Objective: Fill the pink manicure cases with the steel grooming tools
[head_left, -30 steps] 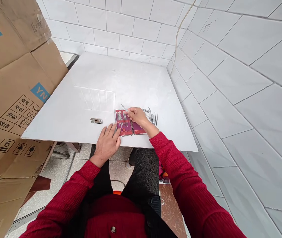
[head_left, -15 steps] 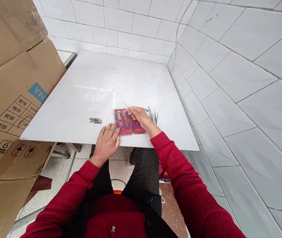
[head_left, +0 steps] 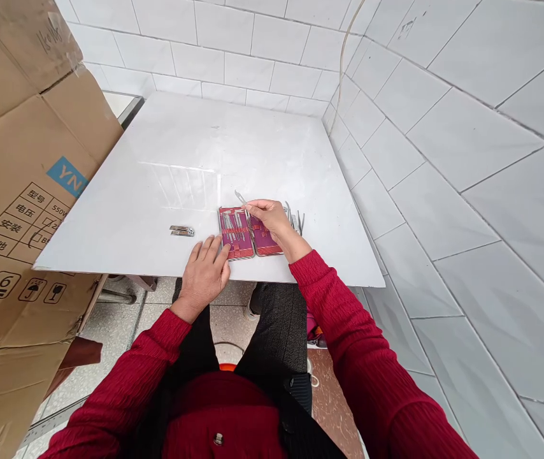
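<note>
An open manicure case [head_left: 243,252] with a purple and red lining lies near the table's front edge. Several slim metal tools [head_left: 232,224] sit under a strap in its left half. My left hand [head_left: 206,271] lies flat with fingers stretched out, its fingertips at the case's left front corner. Above the case, my right hand [head_left: 272,220] pinches a slim metal manicure tool [head_left: 240,197], whose shaped tip points up and to the left. That hand hides part of the case's right half. Left of the case lie nail clippers [head_left: 182,231].
More metal tools [head_left: 299,222], partly hidden by my right hand, lie right of the case on the white table [head_left: 272,146]. A large cardboard box [head_left: 23,185] stands along the left side. Tiled walls [head_left: 444,159] border the right and back.
The tool in my right hand has turned, so its tip now shows broader where it looked like a thin line. My left hand has stayed flat by the case.
</note>
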